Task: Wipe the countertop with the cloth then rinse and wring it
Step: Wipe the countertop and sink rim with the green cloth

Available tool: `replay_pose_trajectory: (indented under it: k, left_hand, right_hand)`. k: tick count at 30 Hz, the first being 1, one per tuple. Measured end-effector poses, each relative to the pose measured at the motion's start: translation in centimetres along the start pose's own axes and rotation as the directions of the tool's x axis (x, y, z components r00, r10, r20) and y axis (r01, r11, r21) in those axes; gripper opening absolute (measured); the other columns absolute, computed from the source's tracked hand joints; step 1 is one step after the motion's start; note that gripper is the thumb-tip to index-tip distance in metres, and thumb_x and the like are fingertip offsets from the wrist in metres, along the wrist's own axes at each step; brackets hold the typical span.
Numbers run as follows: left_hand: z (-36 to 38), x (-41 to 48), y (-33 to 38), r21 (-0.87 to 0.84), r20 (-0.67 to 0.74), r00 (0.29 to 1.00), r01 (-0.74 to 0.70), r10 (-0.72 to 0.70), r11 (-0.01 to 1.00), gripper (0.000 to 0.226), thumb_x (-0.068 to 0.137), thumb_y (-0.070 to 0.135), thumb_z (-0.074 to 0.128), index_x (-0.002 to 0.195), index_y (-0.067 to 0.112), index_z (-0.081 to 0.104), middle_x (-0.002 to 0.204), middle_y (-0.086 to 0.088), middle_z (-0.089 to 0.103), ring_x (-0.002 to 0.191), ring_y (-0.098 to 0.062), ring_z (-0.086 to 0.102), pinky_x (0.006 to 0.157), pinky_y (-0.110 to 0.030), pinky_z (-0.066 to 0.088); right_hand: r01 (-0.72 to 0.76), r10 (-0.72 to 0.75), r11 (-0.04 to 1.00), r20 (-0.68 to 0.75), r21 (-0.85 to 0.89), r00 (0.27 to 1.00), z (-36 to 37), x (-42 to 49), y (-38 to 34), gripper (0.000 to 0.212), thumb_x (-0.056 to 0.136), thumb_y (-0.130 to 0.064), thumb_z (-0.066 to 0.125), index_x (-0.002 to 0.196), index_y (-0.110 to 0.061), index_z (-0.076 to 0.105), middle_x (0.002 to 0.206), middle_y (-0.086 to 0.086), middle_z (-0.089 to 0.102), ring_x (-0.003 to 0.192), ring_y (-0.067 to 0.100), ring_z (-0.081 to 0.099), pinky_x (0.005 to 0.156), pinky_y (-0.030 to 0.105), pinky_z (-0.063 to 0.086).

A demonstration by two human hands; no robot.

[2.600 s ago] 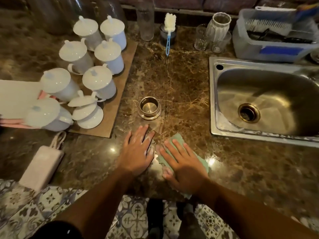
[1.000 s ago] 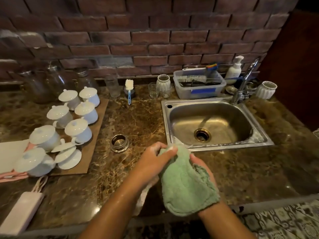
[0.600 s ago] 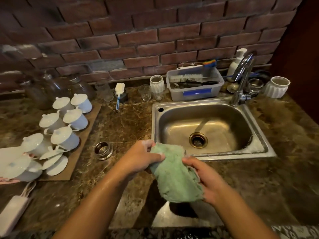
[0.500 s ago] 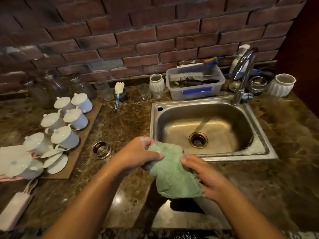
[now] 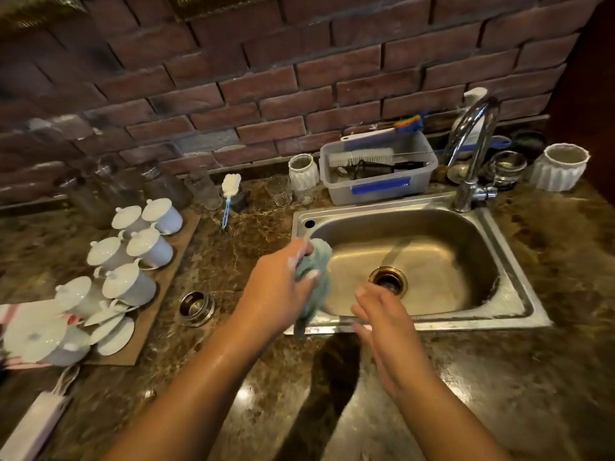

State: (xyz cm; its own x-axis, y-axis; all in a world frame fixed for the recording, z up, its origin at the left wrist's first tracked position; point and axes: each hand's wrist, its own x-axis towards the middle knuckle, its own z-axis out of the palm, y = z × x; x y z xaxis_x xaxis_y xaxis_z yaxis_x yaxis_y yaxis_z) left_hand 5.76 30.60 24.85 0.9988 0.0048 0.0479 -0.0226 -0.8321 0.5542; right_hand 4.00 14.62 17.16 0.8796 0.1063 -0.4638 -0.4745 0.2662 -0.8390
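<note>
The left hand (image 5: 279, 294) grips the bunched green cloth (image 5: 317, 259) in curled fingers above the sink's (image 5: 519, 281) left rim. The right hand (image 5: 386, 324) hovers beside it, fingers loosely spread, apparently empty though blurred. Rinsing well means carrying the cloth under the tap (image 5: 472, 151) and opening it out.

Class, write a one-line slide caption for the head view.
The left hand grips the green cloth over the sink rim while the open right hand hovers near the drain.
</note>
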Motion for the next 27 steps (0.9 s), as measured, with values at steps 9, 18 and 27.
replay_pose_trajectory:
  k: [9,18,27]
  left_hand:
    - [3.4,-1.8,-1.9,-0.056,0.154,0.905,-0.392,0.396,0.918,0.02,0.089,0.022,0.068,0.108,0.021,0.062,0.106,0.005,0.065,0.099,-0.015,0.06,0.081,-0.024,0.044]
    - [3.0,-1.6,-4.1,-0.145,0.346,0.84,-0.393,0.418,0.908,0.034,0.09,0.059,0.049,0.103,0.031,0.064,0.097,0.018,0.061,0.093,-0.005,0.058,0.077,-0.024,0.045]
    - [9.5,1.2,-5.8,0.017,0.283,0.958,0.035,-0.038,0.999,0.077,0.086,0.067,0.01,0.152,0.033,0.033,0.161,0.006,0.029,0.151,-0.017,0.016,0.125,-0.045,0.011]
  right_hand:
    - [-0.166,0.243,0.727,-0.024,0.667,0.97,4.1,1.4,-0.6,0.068,0.085,-0.071,0.058,0.088,-0.007,0.082,0.09,0.017,0.079,0.074,0.03,0.078,0.067,0.039,0.059]
    - [-0.143,0.262,0.66,-0.048,0.737,0.964,4.5,3.5,3.4,0.086,0.085,-0.083,0.041,0.093,-0.008,0.084,0.102,0.021,0.078,0.083,0.036,0.078,0.064,0.04,0.062]
    - [-0.227,0.312,0.637,0.023,0.736,0.95,4.6,4.5,3.8,0.086,0.079,-0.081,0.049,0.121,-0.011,0.076,0.128,0.021,0.07,0.111,0.039,0.071,0.094,0.049,0.051]
